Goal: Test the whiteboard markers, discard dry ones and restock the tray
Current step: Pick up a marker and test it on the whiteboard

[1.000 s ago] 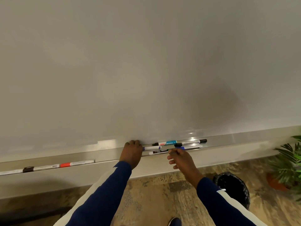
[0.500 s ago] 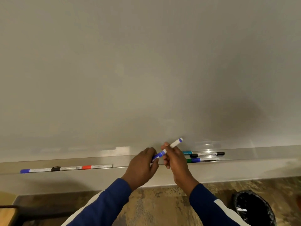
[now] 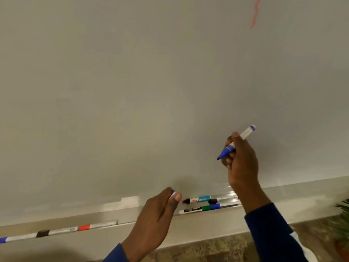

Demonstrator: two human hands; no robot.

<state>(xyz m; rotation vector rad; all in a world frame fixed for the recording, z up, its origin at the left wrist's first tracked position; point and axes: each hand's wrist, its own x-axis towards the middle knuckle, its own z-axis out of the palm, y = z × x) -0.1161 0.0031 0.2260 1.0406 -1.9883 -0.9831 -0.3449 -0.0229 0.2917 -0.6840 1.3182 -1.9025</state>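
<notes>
Almost all of the frame is filled by a pale whiteboard (image 3: 132, 82), with a wavy red line (image 3: 255, 13) drawn at its upper right. Along the bottom edge of the board runs the marker tray (image 3: 128, 217), going from lower left up toward the right side.

At right of centre, the right hand (image 3: 240, 159) holds an uncapped blue marker (image 3: 235, 143) in front of the board. The fingers are curled and pressed around the barrel, the thumb lying on top. The blue tip points down and to the left, and the back end points to the upper right. Whether the tip touches the board, I cannot tell.

Lower, near the bottom centre, the left hand (image 3: 158, 214) is just in front of the tray. Its thumb and fingers pinch the blue cap (image 3: 173, 193), of which only a small edge shows.

On the tray between both hands lie several markers close together: one with black cap and teal label (image 3: 198, 199), and below it one with a green band (image 3: 200, 208) next to a blue-capped one (image 3: 215, 206). Far at lower left, three more markers lie in a row, end to end: blue-ended (image 3: 11, 239), black-capped (image 3: 54, 232) and red-banded (image 3: 94, 225).

Under the tray a brown patterned floor (image 3: 207, 250) is seen, and leaves of a plant (image 3: 341, 222) at the right edge.
</notes>
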